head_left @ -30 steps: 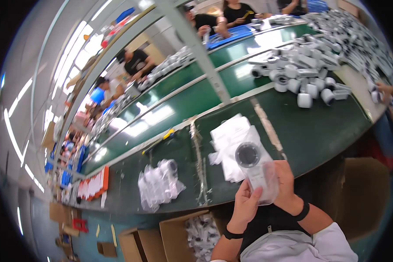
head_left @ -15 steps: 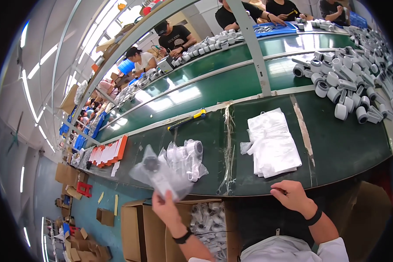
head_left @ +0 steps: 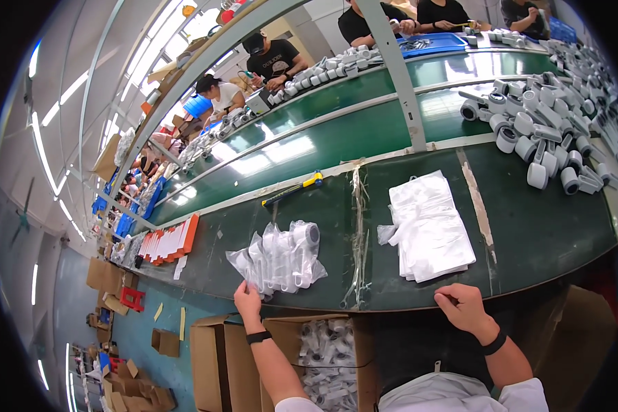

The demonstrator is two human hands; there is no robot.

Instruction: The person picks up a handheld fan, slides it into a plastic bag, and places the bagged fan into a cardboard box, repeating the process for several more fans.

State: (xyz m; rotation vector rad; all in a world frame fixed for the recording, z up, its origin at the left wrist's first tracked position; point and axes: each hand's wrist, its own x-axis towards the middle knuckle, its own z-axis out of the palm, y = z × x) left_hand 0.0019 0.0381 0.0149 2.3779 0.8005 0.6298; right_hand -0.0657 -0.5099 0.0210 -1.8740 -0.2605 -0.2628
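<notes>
On the green bench [head_left: 542, 233], a row of plastic-bagged grey-white fittings [head_left: 281, 257] lies before the left hand [head_left: 248, 300], whose fingertips meet the film's lower left edge; whether they pinch it I cannot tell; the right hand [head_left: 462, 305] hangs loosely curled near the stack of white bags [head_left: 432, 233], its palm hidden, so its hold is unclear; the step looks like setting a bagged fitting into the row; the next move likely calls for freeing the fingers; the carton [head_left: 367, 350] below is cut off, the filmed fittings hard to count
</notes>
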